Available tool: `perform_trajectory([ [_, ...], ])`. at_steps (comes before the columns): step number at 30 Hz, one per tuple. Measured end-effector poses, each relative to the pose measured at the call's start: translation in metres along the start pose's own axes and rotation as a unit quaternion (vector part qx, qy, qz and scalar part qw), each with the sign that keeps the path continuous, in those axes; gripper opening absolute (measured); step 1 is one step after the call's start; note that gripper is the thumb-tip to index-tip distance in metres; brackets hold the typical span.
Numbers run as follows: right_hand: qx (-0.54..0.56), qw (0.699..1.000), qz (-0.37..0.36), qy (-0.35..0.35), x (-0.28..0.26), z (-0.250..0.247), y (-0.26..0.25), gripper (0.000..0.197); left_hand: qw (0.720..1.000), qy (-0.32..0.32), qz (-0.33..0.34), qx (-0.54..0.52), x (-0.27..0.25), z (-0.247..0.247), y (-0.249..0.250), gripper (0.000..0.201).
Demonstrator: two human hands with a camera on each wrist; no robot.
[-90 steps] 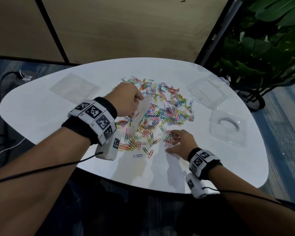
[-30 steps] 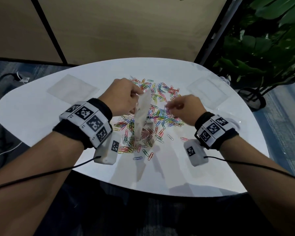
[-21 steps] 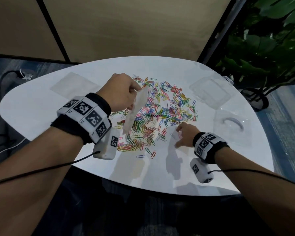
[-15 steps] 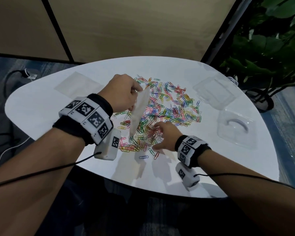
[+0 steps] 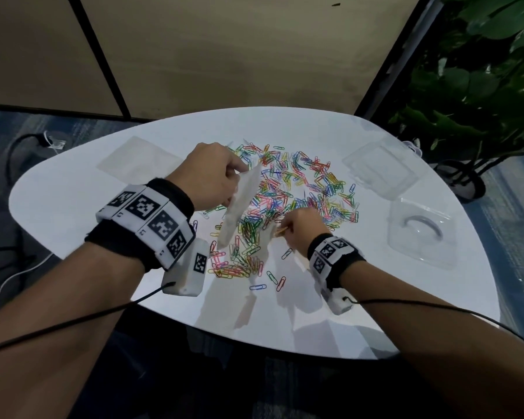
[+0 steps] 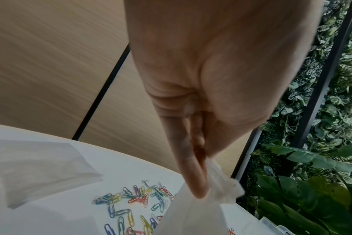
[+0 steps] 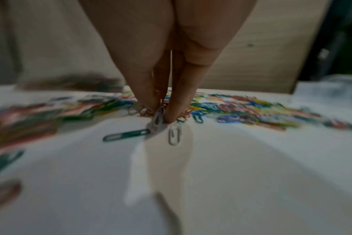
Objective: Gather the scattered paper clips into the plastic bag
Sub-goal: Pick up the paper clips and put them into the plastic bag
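Several coloured paper clips [image 5: 297, 189] lie scattered across the middle of the white table [image 5: 73, 207]. My left hand [image 5: 239, 173] holds a clear plastic bag [image 5: 242, 204] above the pile's left side; the bag hangs down. In the left wrist view, the fingers [image 6: 195, 182] pinch the top edge of the plastic bag [image 6: 193, 217]. My right hand [image 5: 280, 229] is down at the near edge of the pile. Its fingertips [image 7: 173, 111] pinch a pale paper clip [image 7: 156, 120]; a green clip [image 7: 125, 135] and a grey clip [image 7: 174, 135] lie right beside them.
A second flat clear bag [image 5: 139, 160] lies at the back left. An open clear plastic box [image 5: 418, 234] and its lid [image 5: 381, 170] sit at the right. A few stray clips [image 5: 273, 281] lie near the front edge. A potted plant [image 5: 481, 86] stands beyond the table's right side.
The right hand was up at the bag's mouth a second ago, dropped back to the table, slid left along the pile's near edge and now pinches a clip. The left hand keeps the bag up.
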State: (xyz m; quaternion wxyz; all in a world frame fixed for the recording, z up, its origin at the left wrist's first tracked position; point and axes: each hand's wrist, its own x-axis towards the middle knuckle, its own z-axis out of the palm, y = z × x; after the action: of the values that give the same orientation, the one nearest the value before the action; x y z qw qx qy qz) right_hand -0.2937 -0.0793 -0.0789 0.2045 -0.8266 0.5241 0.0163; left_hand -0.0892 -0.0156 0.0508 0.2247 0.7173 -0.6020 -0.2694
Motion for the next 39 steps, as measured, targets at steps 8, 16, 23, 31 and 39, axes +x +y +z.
perform_trajectory([
  [8,0.537,0.809,0.227,-0.073,0.013,-0.052,0.021,0.021,1.000,-0.008,0.003,0.012,0.002,0.005,0.001,0.033],
  [16,0.782,0.594,0.157,-0.101,-0.004,-0.106,-0.034,0.013,0.999,-0.009,0.001,0.033,0.004,0.014,0.011,0.034],
  [23,0.695,0.704,0.141,-0.049,-0.020,-0.084,-0.062,0.013,1.000,-0.009,0.002,0.005,0.007,0.026,0.018,0.033],
  [31,0.393,0.914,0.082,0.061,-0.019,-0.074,-0.062,0.014,1.000,-0.024,0.009,-0.016,0.004,0.031,0.025,0.032],
  [39,0.134,0.986,-0.066,0.068,-0.025,-0.098,-0.067,0.027,1.000,0.004,-0.009,-0.003,0.007,0.028,0.017,0.033],
])
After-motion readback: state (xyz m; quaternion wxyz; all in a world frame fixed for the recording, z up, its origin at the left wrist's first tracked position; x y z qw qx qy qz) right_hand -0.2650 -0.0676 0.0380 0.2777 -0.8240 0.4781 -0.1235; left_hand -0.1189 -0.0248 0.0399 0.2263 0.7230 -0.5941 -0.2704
